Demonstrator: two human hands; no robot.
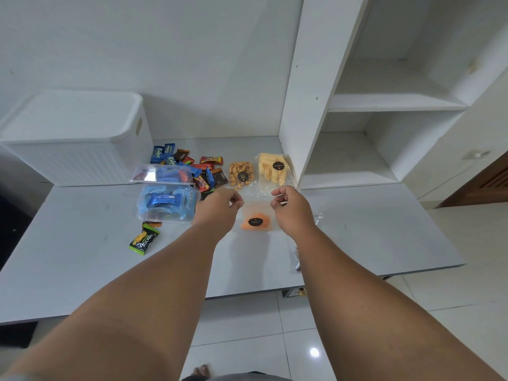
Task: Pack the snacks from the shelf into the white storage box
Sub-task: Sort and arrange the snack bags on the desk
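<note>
Forearms (154,292); curled left hand (220,207), right hand (291,207)

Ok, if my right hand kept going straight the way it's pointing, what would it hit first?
Probably the clear bag of yellow snacks, lying just beyond the right hand on the table. Height is hard to judge, so the hand might pass over it.

Head-worn view, forward and down, close over table (82,265)

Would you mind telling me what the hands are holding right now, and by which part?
Both the left hand and right hand appear to pinch the clear bag of orange snacks by its top corners.
</note>
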